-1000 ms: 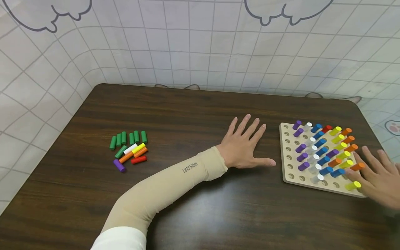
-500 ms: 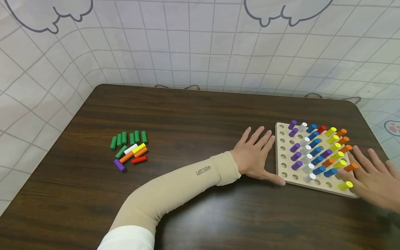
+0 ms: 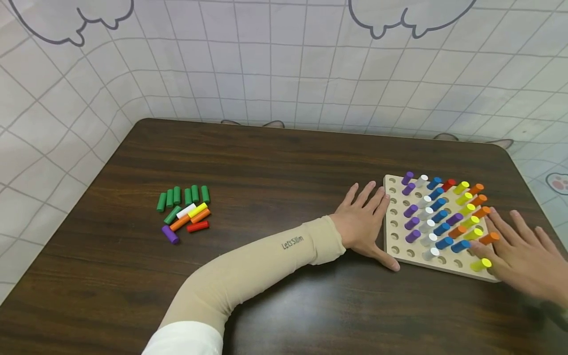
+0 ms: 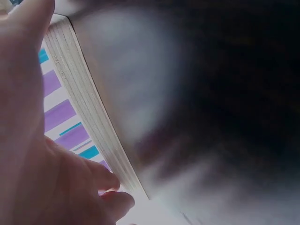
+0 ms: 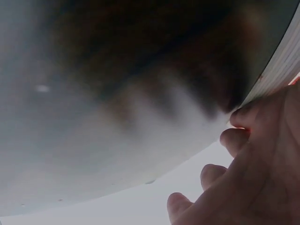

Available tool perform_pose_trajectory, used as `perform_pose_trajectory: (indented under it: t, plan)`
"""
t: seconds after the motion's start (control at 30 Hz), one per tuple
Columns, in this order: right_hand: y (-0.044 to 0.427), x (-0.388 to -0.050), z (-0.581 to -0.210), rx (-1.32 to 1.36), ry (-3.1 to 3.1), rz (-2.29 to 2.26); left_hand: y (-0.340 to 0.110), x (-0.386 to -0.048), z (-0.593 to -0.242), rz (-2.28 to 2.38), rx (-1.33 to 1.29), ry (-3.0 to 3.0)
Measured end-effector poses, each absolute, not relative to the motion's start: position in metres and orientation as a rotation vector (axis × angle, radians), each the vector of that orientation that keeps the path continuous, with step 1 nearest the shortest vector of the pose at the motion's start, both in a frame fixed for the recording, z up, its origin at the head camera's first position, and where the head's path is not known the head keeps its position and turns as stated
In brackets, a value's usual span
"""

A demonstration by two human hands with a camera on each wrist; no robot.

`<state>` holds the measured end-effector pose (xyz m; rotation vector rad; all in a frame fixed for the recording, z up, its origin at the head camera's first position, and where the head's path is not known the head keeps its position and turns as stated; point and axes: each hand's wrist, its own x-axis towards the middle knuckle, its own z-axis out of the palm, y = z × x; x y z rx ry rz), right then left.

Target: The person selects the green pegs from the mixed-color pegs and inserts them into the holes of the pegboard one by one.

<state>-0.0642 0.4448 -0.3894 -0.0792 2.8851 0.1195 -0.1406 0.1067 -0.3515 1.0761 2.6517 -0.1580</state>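
A pale wooden pegboard point(image 3: 394, 212) lies at the table's right, with purple, white, blue, red, yellow and orange pegs upright in many of its holes. My left hand point(image 3: 361, 219) is flat at the board's left edge, fingers straight and thumb at the near left corner. On the other side, my right hand point(image 3: 525, 251) lies spread along the right edge, its thumb beside the pegs. The left wrist view has the board's side point(image 4: 89, 89) next to my left hand point(image 4: 56, 154). In the right wrist view, my right hand point(image 5: 253, 164) meets the board's side point(image 5: 276, 70).
Loose pegs lie on the dark table point(image 3: 275, 167) at the left: several green ones point(image 3: 177, 195), a white, a yellow point(image 3: 197, 210), two orange, a red point(image 3: 197, 226) and a purple point(image 3: 170, 234). A gridded cloth point(image 3: 284, 59) hangs behind the table.
The pegboard has shifted left, and my right hand has moved left with it. My left hand has come right and nearer to the board's left edge. The loose pegs have stayed in place.
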Motion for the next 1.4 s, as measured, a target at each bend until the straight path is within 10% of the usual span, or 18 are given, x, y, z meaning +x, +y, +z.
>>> perform_pose_trajectory:
  t: [1.4]
  plan:
    - [0.371, -0.084, -0.375, -0.245, 2.846, -0.058, 0.055, -0.138, -0.350, -0.118, 0.923, 2.729]
